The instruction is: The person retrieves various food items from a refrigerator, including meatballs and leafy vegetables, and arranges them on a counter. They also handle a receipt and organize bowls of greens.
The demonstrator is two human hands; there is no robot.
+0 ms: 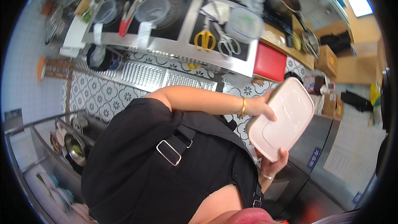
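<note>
A rectangular food container with a pale pinkish lid point(287, 116) is held tilted in front of my chest by both hands. My left hand point(262, 107), with a gold bangle at the wrist, grips its long side, the thumb lying on the lid. At the near lower corner, my right hand point(273, 163), wearing a silver bracelet, supports the container with fingertips at the rim. The lid looks closed and bears light streaks. A bit of something reddish shows beneath the lower edge; most of the container's body is hidden under the lid.
A steel cooktop counter point(183, 48) holds yellow-handled scissors point(205, 40), grey-handled scissors point(228, 44), red-handled tongs point(125, 26) and plastic tubs point(153, 10). A red-topped stool point(270, 60) stands beside it. Stainless cabinets point(290, 177) are at right, a rack with bowls point(74, 149) at left.
</note>
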